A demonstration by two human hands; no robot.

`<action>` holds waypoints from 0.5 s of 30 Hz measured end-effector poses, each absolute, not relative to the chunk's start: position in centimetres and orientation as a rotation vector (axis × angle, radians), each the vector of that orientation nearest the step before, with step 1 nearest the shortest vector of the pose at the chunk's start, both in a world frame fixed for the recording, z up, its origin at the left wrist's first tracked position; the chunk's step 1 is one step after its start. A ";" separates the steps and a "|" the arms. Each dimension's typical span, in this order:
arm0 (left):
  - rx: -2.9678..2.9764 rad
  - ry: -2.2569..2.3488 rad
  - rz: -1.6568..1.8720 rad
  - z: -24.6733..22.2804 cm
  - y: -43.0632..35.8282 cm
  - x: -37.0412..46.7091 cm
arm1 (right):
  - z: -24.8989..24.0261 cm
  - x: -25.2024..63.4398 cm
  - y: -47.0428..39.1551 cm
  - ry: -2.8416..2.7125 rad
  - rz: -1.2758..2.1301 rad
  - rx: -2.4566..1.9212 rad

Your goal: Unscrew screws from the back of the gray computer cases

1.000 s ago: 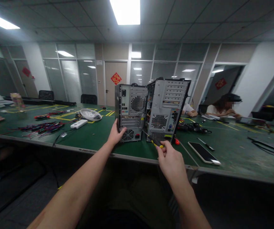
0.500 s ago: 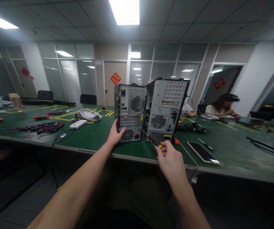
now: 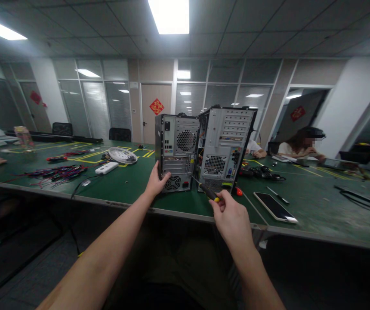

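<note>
The left hand clasps the lower left edge of the shorter black-and-silver computer case on the green tabletop; the right hand's closed grip holds a black-and-yellow screwdriver angled toward that case, best aligned squarely.

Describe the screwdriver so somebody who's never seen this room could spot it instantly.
On the green table stands a shorter tower and, right of it, a taller tower. Low in front of the taller tower, the right hand holds the screwdriver, shaft angled up and left. Unlike the towers' grey backs, its handle is black with yellow near the hand.
</note>
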State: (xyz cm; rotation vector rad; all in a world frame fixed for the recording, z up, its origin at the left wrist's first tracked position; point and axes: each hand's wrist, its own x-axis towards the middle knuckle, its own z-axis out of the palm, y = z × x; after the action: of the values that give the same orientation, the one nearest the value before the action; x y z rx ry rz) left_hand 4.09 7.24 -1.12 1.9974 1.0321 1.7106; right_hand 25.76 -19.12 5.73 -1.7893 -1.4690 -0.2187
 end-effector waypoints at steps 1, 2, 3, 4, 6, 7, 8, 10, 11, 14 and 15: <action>1.996 1.037 1.708 -1.1 7.2 4.1 | 5.8 25.7 -19.1 -1.458 -0.204 -1.791; 1.997 1.037 1.707 -1.1 7.2 4.1 | 5.8 25.7 -19.1 -1.451 -0.193 -1.791; 1.999 1.031 1.710 -1.1 7.3 4.1 | 5.8 25.6 -19.0 -1.447 -0.186 -1.793; 2.001 1.023 1.713 -1.1 7.3 4.1 | 5.8 25.5 -19.0 -1.446 -0.183 -1.798; 2.005 1.014 1.716 -1.1 7.3 4.0 | 5.8 25.4 -18.9 -1.450 -0.181 -1.815; 2.006 1.017 1.715 -1.1 7.2 4.1 | 5.8 25.3 -18.8 -1.456 -0.181 -1.823; 2.008 1.021 1.713 -1.1 7.2 4.1 | 5.8 25.2 -18.8 -1.462 -0.185 -1.832; 2.017 1.021 1.712 -1.0 7.2 4.1 | 5.7 25.2 -18.9 -1.487 -0.213 -1.842; 2.022 1.019 1.713 -1.0 7.2 4.1 | 5.7 25.3 -18.9 -1.503 -0.237 -1.842; 2.024 1.023 1.709 -1.0 7.3 4.1 | 5.7 25.5 -19.1 -1.534 -0.310 -1.844; 2.021 1.028 1.707 -1.0 7.3 4.2 | 5.7 25.5 -19.1 -1.535 -0.322 -1.848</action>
State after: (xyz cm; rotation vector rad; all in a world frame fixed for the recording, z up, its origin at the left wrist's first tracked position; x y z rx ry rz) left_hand 4.15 7.27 -1.05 2.0206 1.0278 1.7072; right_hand 25.55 -19.15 5.73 -1.8480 -1.5345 -0.3218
